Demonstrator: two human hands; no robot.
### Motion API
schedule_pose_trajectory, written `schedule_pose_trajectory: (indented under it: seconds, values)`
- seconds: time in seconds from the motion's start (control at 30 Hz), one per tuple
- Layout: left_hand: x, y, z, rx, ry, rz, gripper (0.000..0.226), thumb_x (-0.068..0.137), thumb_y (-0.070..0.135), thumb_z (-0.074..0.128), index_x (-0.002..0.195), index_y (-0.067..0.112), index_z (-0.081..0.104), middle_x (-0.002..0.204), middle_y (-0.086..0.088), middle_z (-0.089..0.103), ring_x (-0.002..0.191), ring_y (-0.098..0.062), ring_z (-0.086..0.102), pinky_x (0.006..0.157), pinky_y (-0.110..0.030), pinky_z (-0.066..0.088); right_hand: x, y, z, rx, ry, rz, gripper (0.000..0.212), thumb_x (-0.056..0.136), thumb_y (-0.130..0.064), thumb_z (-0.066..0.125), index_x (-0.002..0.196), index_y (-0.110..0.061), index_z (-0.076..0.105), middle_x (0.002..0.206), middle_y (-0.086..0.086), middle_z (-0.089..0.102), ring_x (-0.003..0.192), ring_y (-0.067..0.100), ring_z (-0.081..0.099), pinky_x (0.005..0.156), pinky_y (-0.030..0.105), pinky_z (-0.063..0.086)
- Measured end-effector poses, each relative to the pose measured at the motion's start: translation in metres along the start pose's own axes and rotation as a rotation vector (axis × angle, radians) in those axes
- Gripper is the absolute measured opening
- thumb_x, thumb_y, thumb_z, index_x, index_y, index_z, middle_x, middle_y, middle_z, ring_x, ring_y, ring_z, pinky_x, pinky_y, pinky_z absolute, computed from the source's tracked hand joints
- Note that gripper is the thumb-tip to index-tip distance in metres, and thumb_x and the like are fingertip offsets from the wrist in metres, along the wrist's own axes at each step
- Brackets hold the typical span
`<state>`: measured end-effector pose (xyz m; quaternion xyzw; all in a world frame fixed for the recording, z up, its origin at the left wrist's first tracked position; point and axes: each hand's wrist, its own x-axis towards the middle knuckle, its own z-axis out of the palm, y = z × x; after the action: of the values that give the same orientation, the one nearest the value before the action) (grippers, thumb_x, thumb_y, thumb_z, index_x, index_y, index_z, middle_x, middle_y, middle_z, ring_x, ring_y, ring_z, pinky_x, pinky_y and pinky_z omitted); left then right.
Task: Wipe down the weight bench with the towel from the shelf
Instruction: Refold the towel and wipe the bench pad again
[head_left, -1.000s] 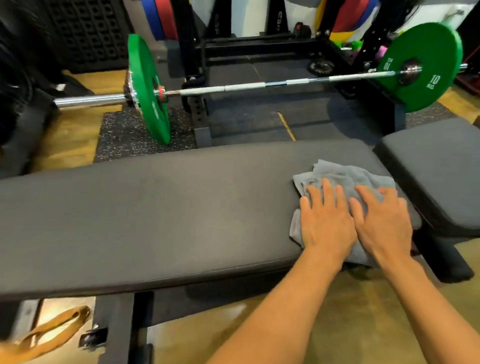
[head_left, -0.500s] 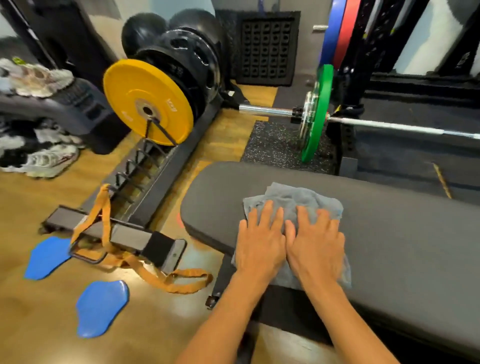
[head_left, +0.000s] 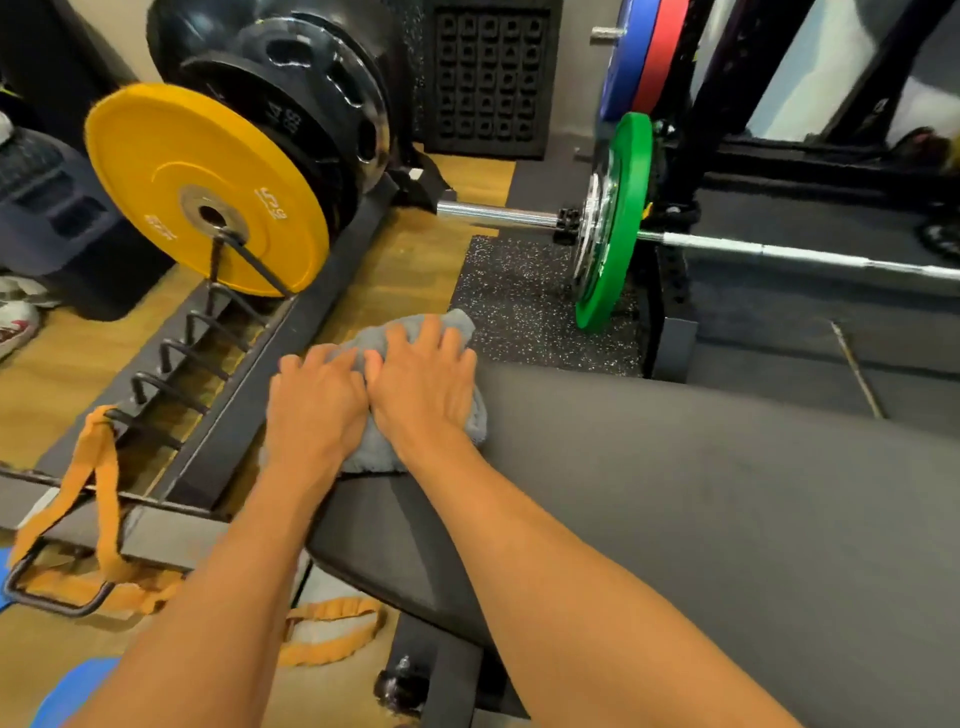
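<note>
A grey towel (head_left: 470, 418) lies bunched over the left end of the black padded weight bench (head_left: 701, 519). My left hand (head_left: 317, 408) and my right hand (head_left: 423, 387) press side by side on top of it, fingers curled down over the cloth at the bench's end edge. Most of the towel is hidden under my hands. Its far corner sticks out past my right fingers.
A plate rack (head_left: 234, 364) with a yellow plate (head_left: 205, 189) and black plates (head_left: 311, 104) stands left of the bench. A barbell (head_left: 779, 254) with a green plate (head_left: 615, 218) crosses behind. Orange straps (head_left: 101, 499) lie on the wooden floor at the left.
Both hands have slid the towel leftward along the bench, from its right part to its left end. My fingers have gone from flat to curled over the end edge.
</note>
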<state>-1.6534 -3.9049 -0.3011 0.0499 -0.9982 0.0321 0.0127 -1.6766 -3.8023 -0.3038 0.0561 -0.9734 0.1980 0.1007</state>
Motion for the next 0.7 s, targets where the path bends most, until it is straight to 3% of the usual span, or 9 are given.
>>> schedule_pose_trajectory:
  seconds: [0.1,0.23,0.37,0.57,0.7]
  values:
    - [-0.01,0.019,-0.005,0.006,0.067,0.029,0.077,0.081,0.033,-0.001,0.104,-0.006,0.061,0.109,-0.028,0.059,0.101,-0.046,0.054,0.077,-0.054,0.038,-0.006,0.018,-0.009,0.047,-0.002,-0.091,0.035,0.095,-0.045,0.048,0.119,-0.021,0.057,0.125,0.009,0.047,0.109,0.031,0.043,0.082,0.041,0.036]
    - [-0.039,0.099,-0.012,-0.08,0.168,-0.017,0.067,0.084,0.032,0.012,0.121,-0.001,0.057,0.128,-0.031,0.052,0.105,-0.048,0.051,0.079,-0.055,0.036,-0.022,0.095,-0.047,0.063,-0.03,-0.083,0.041,0.095,-0.045,0.05,0.131,-0.027,0.051,0.132,0.01,0.042,0.114,0.034,0.041,0.088,0.041,0.038]
    - [-0.062,0.225,-0.02,-0.195,0.174,0.073,0.055,0.087,0.028,0.026,0.125,0.001,0.056,0.129,-0.028,0.052,0.098,-0.047,0.05,0.076,-0.054,0.038,-0.051,0.212,-0.105,0.004,-0.023,0.016,0.042,0.095,-0.046,0.049,0.133,-0.028,0.05,0.133,0.012,0.041,0.114,0.035,0.041,0.089,0.042,0.037]
    - [-0.109,0.443,-0.031,-0.241,0.138,0.27,0.047,0.095,0.023,0.04,0.139,0.006,0.044,0.141,-0.021,0.044,0.114,-0.042,0.047,0.093,-0.05,0.037,-0.114,0.412,-0.206,-0.088,0.028,0.244,0.038,0.093,-0.047,0.051,0.127,-0.029,0.055,0.137,0.008,0.041,0.101,0.032,0.043,0.082,0.041,0.039]
    - [-0.15,0.581,-0.04,-0.3,0.099,0.431,0.052,0.098,0.027,0.033,0.147,0.01,0.033,0.151,-0.017,0.035,0.125,-0.038,0.041,0.1,-0.047,0.034,-0.168,0.536,-0.267,-0.148,0.111,0.408,0.042,0.093,-0.05,0.051,0.13,-0.032,0.055,0.133,0.007,0.046,0.097,0.031,0.045,0.08,0.042,0.042]
